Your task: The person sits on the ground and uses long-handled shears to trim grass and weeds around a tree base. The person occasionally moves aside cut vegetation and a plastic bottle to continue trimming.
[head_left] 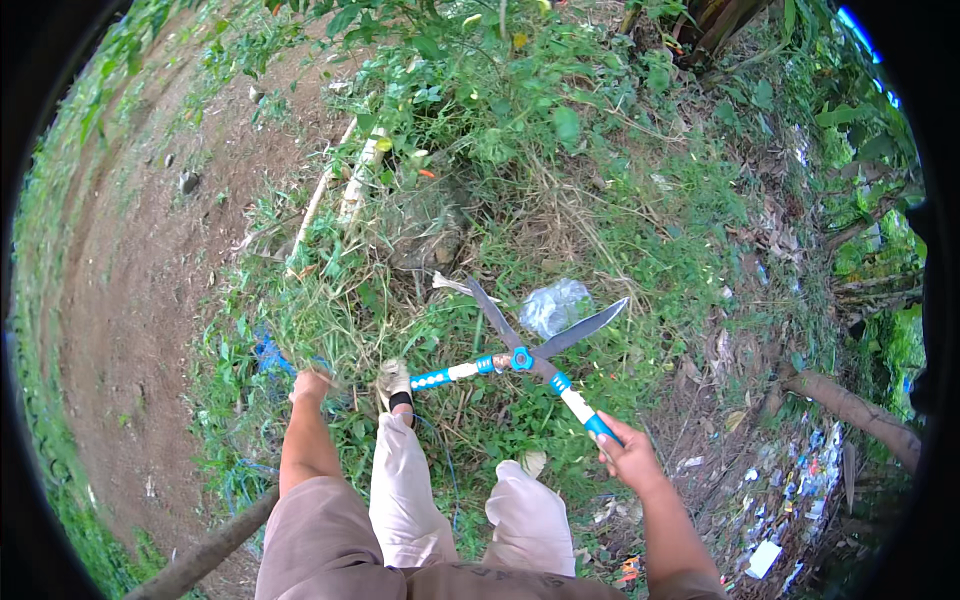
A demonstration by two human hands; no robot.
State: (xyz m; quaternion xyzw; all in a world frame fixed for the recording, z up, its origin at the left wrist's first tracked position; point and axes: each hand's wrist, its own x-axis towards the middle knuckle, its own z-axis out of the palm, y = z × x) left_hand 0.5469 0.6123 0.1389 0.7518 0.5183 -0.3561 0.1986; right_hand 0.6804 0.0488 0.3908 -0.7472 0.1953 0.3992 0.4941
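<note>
A pair of hedge shears point(523, 358) with blue and white handles is held low over the grass, its two blades spread in a wide V. My right hand point(628, 452) grips the end of the right handle. The left handle reaches across to my shoe point(394, 375), and nothing holds it. My left hand point(309, 386) is down in the weeds with its fingers bent, beside a piece of blue plastic or netting point(271, 352). Grass and the hand itself hide what its fingers hold. Just beyond the blades lies a crumpled clear plastic bag point(555, 307).
A large stone point(427, 236) and pale sticks point(360, 176) lie ahead among leafy weeds. Bare soil point(142, 262) slopes along the left. Scattered litter point(795, 487) and a leaning branch point(847, 409) are at right. Another wooden pole point(217, 536) crosses at lower left.
</note>
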